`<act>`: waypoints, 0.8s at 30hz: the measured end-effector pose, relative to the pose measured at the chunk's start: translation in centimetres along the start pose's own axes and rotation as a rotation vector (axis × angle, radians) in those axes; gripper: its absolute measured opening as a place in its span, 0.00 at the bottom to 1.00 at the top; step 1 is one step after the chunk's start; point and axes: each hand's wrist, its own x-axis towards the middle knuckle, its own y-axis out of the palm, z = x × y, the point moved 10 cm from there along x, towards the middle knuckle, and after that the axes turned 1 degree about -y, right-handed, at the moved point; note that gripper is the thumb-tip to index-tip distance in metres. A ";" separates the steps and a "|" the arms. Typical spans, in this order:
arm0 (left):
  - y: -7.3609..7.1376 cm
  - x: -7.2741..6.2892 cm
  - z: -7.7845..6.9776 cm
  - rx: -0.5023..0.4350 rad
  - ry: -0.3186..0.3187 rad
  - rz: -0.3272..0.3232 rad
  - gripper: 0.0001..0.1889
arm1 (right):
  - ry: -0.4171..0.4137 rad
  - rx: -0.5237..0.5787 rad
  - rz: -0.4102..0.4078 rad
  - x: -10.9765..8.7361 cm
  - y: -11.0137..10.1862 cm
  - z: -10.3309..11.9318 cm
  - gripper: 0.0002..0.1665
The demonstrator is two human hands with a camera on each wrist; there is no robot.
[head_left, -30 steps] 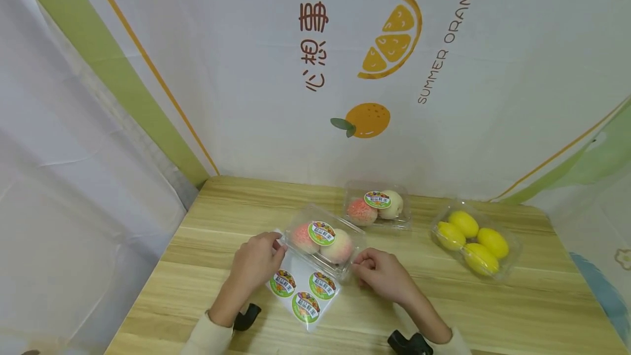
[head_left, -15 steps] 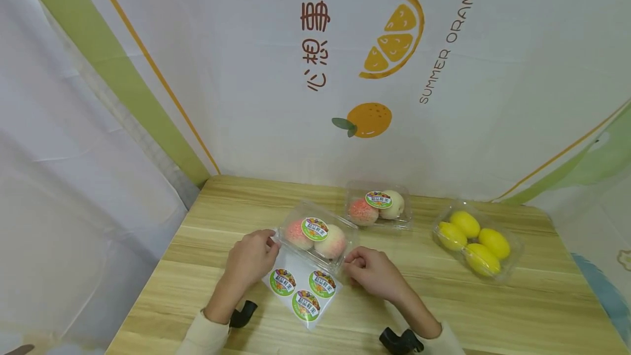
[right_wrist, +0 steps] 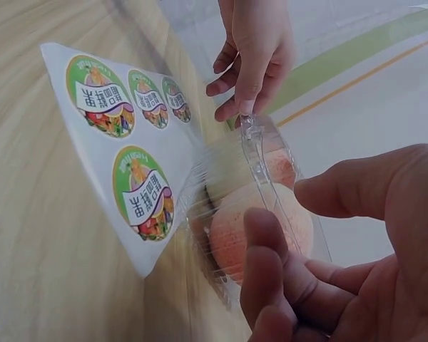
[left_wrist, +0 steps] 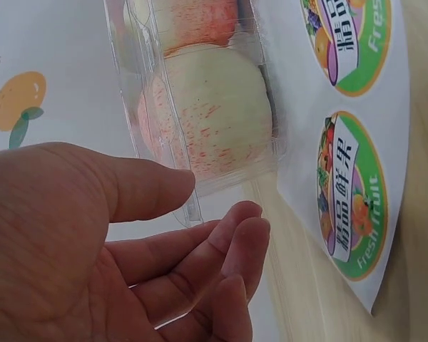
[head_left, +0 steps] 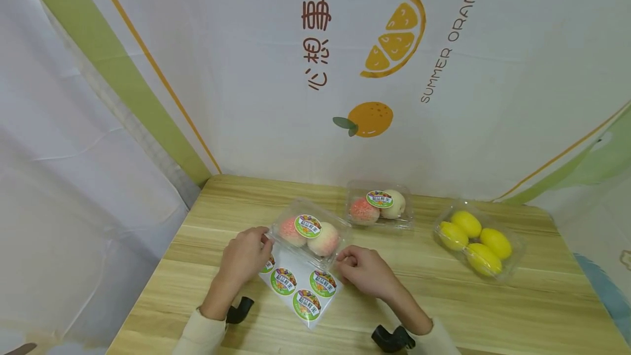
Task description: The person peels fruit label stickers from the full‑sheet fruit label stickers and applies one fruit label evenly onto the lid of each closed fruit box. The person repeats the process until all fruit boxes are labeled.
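Note:
Between my hands is a clear plastic clamshell box (head_left: 294,251) holding two peaches (head_left: 323,241), with a round fruit label (head_left: 308,226) on its lid. My left hand (head_left: 244,256) pinches the box's left corner by the rim, thumb above and fingers below, as the left wrist view shows. At the opposite corner, my right hand (head_left: 367,272) holds the rim between thumb and curled fingers. Under the box's near side lies a white sticker sheet (head_left: 299,277) bearing several of the same round labels (right_wrist: 144,192); its far part is hidden by the box.
Behind and to the right stands another labelled clear box (head_left: 404,221) with two peaches. Farther right, a clear box (head_left: 515,253) holds several lemons (head_left: 483,259) and shows no label. A printed white cloth (head_left: 266,125) hangs along the back edge of the wooden table (head_left: 468,316).
Both hands have shifted the peach box left and slightly back. Another label on the sheet's left side now shows beside the left hand. The other boxes stay in place.

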 end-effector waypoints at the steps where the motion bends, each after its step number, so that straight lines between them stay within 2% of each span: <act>1: -0.1 0.0 0.1 0.001 -0.003 -0.001 0.18 | -0.001 0.000 0.002 0.1 0.1 0.1 0.12; 12: -0.4 -0.1 0.8 -0.009 -0.028 0.002 0.18 | -0.006 -0.003 -0.002 1.2 0.2 0.6 0.15; 17: -0.4 -0.1 0.9 -0.009 -0.033 0.003 0.18 | 0.013 0.015 -0.040 1.7 -0.4 0.5 0.19; 24: -0.3 0.1 0.7 0.002 -0.053 0.011 0.17 | 0.069 0.173 -0.060 2.8 -1.0 -0.2 0.28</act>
